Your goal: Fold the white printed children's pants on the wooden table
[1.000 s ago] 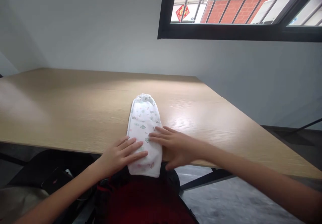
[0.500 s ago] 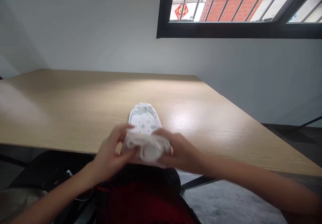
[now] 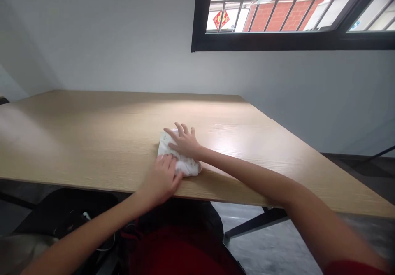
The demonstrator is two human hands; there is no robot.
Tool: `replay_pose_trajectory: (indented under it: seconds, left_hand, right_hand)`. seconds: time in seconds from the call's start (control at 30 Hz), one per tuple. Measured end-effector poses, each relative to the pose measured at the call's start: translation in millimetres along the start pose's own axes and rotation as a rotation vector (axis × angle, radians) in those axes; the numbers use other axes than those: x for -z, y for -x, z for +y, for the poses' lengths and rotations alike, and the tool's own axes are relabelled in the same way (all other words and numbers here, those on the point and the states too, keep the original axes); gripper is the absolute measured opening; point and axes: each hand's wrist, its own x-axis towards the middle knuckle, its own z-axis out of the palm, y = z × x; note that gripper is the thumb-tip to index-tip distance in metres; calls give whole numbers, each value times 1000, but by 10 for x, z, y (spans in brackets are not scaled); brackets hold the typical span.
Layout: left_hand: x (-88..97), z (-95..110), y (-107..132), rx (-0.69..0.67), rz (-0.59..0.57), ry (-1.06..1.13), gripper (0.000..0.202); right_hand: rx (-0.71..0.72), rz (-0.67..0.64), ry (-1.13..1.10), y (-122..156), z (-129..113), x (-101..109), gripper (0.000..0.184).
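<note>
A small white cloth piece with a printed pattern (image 3: 185, 167), shaped somewhat like a baby mitten, lies on the table near its front edge. My right hand (image 3: 186, 142) rests over its upper part, fingers spread and pointing away from me. Lower down, my left hand (image 3: 163, 176) presses its fingertips on the cloth's left side, thumb apart from the fingers. Both hands cover much of the fabric, so I cannot tell whether one piece or two stacked pieces lie there.
The light wooden table (image 3: 101, 135) runs back to a grey-white wall (image 3: 123, 36). A barred window (image 3: 277, 11) is at the upper right. Below the front edge on the left stands a dark chair (image 3: 68, 205). A black table leg (image 3: 253, 223) shows beneath.
The white cloth held between both hands has come down onto the table, where the other printed piece lay. My hands have moved forward and now lie flat on the fabric, fingers loosened.
</note>
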Motion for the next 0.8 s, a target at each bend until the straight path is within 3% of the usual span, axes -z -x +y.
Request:
replay_pose_trajectory:
  seconds: [0.1, 0.17, 0.23, 0.3, 0.4, 0.53, 0.6, 0.7, 0.8]
  left_hand:
    - [77, 19, 188, -68, -30, 52, 43]
    - [188, -72, 213, -95, -75, 114, 37]
    - [305, -197, 209, -112, -133, 171, 36]
    - [379, -311, 224, -111, -172, 208, 44]
    - [366, -391, 333, -129, -173, 254, 60]
    - [276, -340, 543, -168, -45, 312, 37]
    - [307, -302, 591, -192, -3, 363, 27]
    - [473, -310, 504, -181, -63, 497, 21]
    - [619, -436, 209, 38, -110, 662, 22]
  right_hand:
    - [-27, 29, 90, -305, 126, -150, 53]
    - [-54, 60, 88, -470, 223, -135, 54]
    - [12, 98, 44, -484, 259, -36, 49]
    - [178, 96, -50, -306, 221, 105, 42]
    - [435, -2, -173, 245, 93, 298, 36]
    - [517, -113, -193, 1043, -37, 424, 55]
    - [534, -112, -230, 1274, -68, 460, 53]
    - [493, -86, -380, 1309, -86, 534, 38]
    - [264, -128, -541, 1027, -27, 597, 38]
